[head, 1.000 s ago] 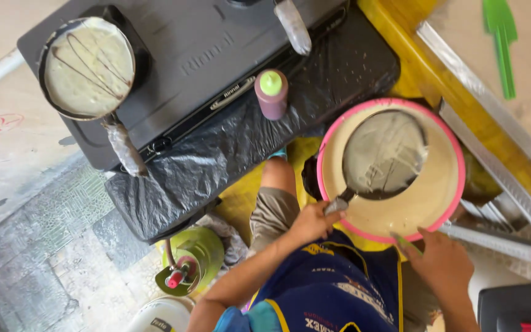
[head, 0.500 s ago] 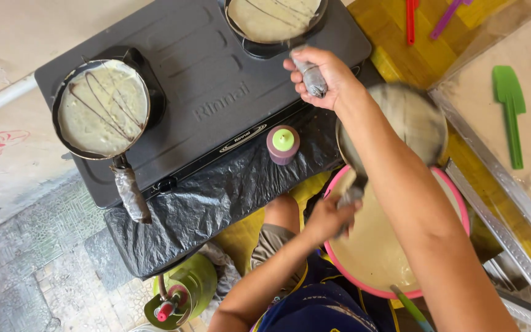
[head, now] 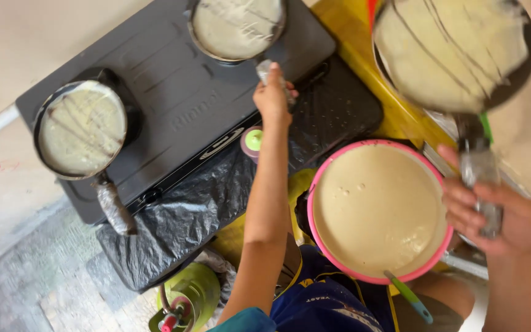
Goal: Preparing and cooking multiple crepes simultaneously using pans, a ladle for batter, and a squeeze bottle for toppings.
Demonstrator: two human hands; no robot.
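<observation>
You are over a worn concrete floor with a black two-burner stove [head: 173, 104] set on a black plastic sheet [head: 185, 215]. Nearest you, just right of the stove, sits a pink-rimmed bowl [head: 321, 184] full of pale batter, a green-handled utensil [head: 410, 298] resting at its near edge. Right of the bowl, your right hand [head: 493, 221] has its fingers wrapped tight round the handle of a raised pan [head: 453, 49] coated in batter. Your left hand [head: 273, 92] reaches over the stove's front edge, fingers closed on the handle of the far pan [head: 238, 27]. On the stove's left burner rests a third pan [head: 81, 129], well apart from both hands.
</observation>
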